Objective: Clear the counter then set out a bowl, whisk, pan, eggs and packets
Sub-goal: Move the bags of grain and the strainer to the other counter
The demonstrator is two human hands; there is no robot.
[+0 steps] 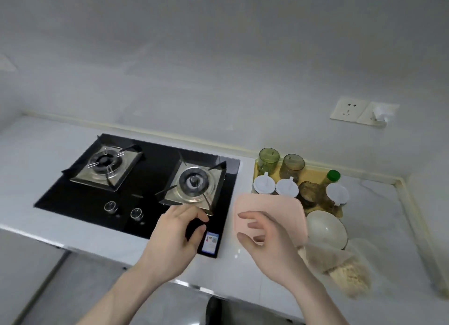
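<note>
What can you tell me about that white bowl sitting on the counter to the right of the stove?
The white bowl is round and glossy, ceramic by the look of it, with a dark rim along its near edge. It stands upright and appears empty. It sits on the pale counter, right of the pink board, whose edge overlaps it in the picture, just in front of the yellow tray of jars. A clear packet of beige powder lies just before it. Neither hand touches it.

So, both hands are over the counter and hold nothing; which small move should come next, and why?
Probably the right hand should take hold of the pink board just behind it. Both hands are open and empty, the left hand over the stove, and the board takes up counter space beside the white bowl.
</note>
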